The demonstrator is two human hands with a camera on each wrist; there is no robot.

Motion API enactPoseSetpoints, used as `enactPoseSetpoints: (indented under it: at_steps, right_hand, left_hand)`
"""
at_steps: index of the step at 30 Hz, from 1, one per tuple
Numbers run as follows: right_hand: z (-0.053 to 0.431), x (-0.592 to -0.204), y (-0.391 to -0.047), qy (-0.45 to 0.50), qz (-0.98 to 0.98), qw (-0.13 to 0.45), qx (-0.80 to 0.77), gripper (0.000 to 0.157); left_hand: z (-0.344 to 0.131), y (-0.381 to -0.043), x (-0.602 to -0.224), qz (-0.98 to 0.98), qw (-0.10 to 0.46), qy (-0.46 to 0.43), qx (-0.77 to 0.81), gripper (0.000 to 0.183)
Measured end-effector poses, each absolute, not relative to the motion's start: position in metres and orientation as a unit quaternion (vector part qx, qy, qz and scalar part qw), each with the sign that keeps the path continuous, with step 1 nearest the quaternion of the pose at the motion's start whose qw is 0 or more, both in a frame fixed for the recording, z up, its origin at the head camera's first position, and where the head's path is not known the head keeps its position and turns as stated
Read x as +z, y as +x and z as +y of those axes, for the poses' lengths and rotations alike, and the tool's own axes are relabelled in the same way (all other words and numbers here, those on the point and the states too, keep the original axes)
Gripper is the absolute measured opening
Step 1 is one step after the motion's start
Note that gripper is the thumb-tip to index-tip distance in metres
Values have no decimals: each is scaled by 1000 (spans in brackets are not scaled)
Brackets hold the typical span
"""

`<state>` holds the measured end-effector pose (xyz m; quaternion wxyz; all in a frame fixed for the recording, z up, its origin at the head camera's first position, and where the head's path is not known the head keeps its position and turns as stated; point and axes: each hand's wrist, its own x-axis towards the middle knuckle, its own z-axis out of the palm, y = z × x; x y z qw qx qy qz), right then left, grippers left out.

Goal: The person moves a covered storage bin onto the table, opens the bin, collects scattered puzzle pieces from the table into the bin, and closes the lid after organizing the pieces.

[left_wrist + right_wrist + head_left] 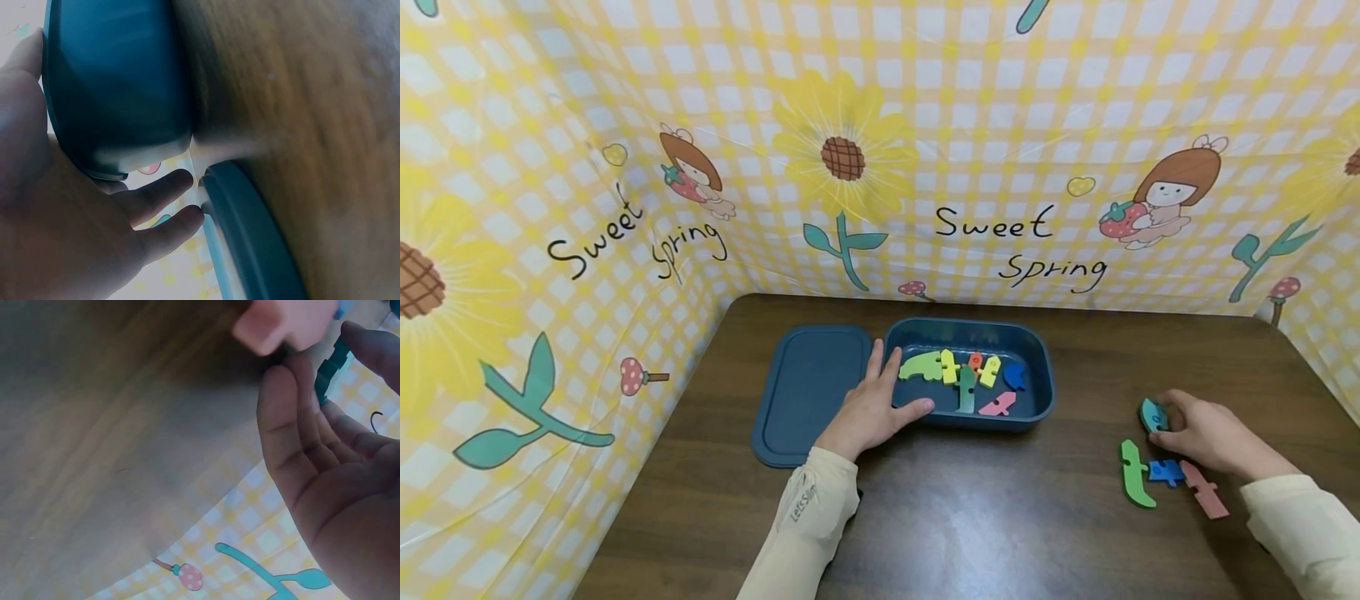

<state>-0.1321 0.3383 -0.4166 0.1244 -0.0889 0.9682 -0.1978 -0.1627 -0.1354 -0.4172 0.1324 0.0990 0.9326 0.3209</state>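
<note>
The dark blue box (981,422) sits uncovered on the brown surface (962,517), and my left hand (872,414) lies at its left end with fingers spread and straight, the thumb reaching over the front rim. Inside, lying flat on the bottom, I see a light green piece (921,367) toward the left, a yellow piece (949,367) just beside it, a small orange-red piece (975,361), a dark green piece (966,392) set lengthwise, a second yellow piece (990,371), a dark blue piece (1014,375) toward the right and a pink piece (998,405) near the front wall. The matching lid (808,392) (holding nothing itself) lies flat to the left of the box. Well apart from it, on the right, my right hand (1213,437) pinches a teal piece (1152,415) between thumb and fingers. Near that hand, outside any container, lie a curved green piece (1133,475), a bright blue piece (1166,472) and a salmon piece (1205,490).
</note>
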Motion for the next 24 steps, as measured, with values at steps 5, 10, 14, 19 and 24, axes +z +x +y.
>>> enactPoseSetpoints:
  at_steps: [5, 10, 14, 19, 24]
  right_hand:
    - [329, -412, -133, -96, 971, 105, -193, 56]
    - [317, -407, -133, -107, 966, 102, -210, 55]
    - [309, -402, -133, -121, 964, 92, -220, 55]
    - [298, -394, -133, -129, 960, 80, -235, 57]
    - [290, -388, -135, -133, 957, 79, -247, 58]
  left_hand:
    - [-136, -163, -418, 933, 131, 99, 321, 102]
    - [-135, -163, -416, 932, 132, 98, 322, 102]
    - [-135, -162, -416, 933, 131, 100, 321, 102]
    - [-136, -162, -416, 932, 129, 103, 322, 102]
    - [-136, -163, -418, 933, 129, 103, 320, 102]
